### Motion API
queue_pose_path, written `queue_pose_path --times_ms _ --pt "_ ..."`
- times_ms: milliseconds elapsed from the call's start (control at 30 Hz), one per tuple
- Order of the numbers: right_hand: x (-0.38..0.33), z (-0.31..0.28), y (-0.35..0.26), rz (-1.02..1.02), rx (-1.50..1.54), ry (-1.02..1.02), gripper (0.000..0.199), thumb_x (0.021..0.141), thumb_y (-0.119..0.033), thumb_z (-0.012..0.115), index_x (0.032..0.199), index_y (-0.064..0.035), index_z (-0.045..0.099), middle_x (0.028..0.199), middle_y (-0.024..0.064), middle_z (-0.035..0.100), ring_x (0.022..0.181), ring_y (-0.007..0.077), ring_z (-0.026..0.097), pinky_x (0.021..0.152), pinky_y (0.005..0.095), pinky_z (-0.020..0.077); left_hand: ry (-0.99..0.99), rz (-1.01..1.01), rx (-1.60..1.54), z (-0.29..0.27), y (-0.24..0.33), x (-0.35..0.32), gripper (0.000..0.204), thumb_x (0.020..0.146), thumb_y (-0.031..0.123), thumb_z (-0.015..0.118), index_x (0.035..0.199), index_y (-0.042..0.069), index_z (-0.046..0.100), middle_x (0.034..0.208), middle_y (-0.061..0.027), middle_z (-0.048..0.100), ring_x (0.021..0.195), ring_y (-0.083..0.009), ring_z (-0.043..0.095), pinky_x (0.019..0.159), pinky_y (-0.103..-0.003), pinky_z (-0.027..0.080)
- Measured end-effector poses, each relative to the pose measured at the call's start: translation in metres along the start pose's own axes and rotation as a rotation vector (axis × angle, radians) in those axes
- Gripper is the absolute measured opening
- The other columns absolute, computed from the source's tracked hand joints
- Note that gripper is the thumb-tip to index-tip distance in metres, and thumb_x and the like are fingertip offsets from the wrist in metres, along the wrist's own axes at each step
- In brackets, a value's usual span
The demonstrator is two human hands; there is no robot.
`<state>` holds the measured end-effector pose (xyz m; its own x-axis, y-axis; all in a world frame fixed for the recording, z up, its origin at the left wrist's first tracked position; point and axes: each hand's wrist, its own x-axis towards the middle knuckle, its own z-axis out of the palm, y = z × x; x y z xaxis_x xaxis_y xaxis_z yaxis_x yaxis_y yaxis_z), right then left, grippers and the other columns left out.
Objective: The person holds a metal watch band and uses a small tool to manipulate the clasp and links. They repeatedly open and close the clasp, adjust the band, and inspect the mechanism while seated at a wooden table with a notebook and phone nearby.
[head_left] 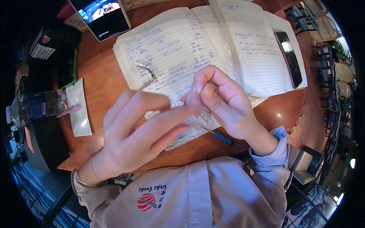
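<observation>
My right hand is closed in a pinch, thumb against curled index finger. A short silvery metal link band hangs just below its fingertips. My left hand reaches in from the left and its fingertips meet those of my right hand. Its fingers are bent and slightly blurred; what they pinch is hidden. Under my hands lies an open lined notebook full of handwriting. A curved silvery link strip rests on its left page, beside a thin metal rod. Close below my right hand is a small blue-handled screwdriver.
A dark phone lies on the notebook's right page. At the back left stands a lit tablet or phone. Further left are a clear plastic bottle, a white packet and a black cap on the wooden table.
</observation>
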<state>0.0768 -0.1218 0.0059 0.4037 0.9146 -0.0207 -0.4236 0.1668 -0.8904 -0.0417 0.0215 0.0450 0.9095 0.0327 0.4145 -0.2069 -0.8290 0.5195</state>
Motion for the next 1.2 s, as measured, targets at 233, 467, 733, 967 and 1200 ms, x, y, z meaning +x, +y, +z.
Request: queue_pose_path --times_ms 233,467,733,967,1200 --pt "0.002 -0.003 -0.001 -0.004 0.014 0.022 0.011 0.091 -0.016 0.043 0.094 -0.0054 0.043 0.08 -0.0023 0.046 0.076 0.0028 0.044 0.067 0.0174 0.0372 0.017 0.037 -0.215 0.017 -0.007 0.02 0.033 0.053 0.004 0.073 0.085 0.009 0.068 0.074 -0.0045 0.051 0.065 -0.0154 0.048 0.056 -0.025 0.038" --pt "-0.002 0.002 -0.014 -0.261 -0.627 0.349 0.011 0.079 -0.005 0.059 0.085 -0.0009 0.05 0.081 0.0056 0.055 0.075 0.0115 0.054 0.067 0.0222 0.0427 0.017 -0.018 -0.288 0.023 -0.022 0.022 0.022 0.059 0.001 0.071 0.08 0.004 0.065 0.083 -0.0077 0.058 0.076 -0.0173 0.055 0.064 -0.026 0.044" --pt "-0.012 -0.006 -0.03 -0.591 -1.283 0.208 0.018 0.065 0.003 0.063 0.081 -0.0002 0.056 0.076 0.0085 0.057 0.069 0.0257 0.056 0.068 0.0314 0.0473 0.058 -0.135 -0.36 0.035 -0.02 0.016 0.017 0.066 0.002 0.068 0.082 0.004 0.063 0.077 -0.007 0.063 0.068 -0.0207 0.061 0.06 -0.028 0.048" --pt "-0.014 0.0 -0.031 -0.607 -1.395 0.197 0.011 0.073 0.002 0.06 0.083 0.0007 0.056 0.076 0.011 0.058 0.072 0.0259 0.057 0.076 0.0396 0.046 0.081 -0.054 -0.293 0.032 -0.02 0.018 0.017 0.065 0.001 0.068 0.081 0.003 0.062 0.074 -0.0088 0.062 0.064 -0.0217 0.06 0.056 -0.028 0.047" --pt "-0.013 0.0 -0.029 -0.628 -1.412 0.204 0.01 0.072 0.002 0.061 0.081 0.001 0.057 0.075 0.0106 0.057 0.071 0.0259 0.057 0.075 0.0398 0.0468 0.096 -0.027 -0.295 0.031 -0.02 0.02 0.016 0.065 0.0 0.068 0.08 0.003 0.062 0.071 -0.0093 0.062 0.061 -0.0217 0.059 0.054 -0.027 0.046"
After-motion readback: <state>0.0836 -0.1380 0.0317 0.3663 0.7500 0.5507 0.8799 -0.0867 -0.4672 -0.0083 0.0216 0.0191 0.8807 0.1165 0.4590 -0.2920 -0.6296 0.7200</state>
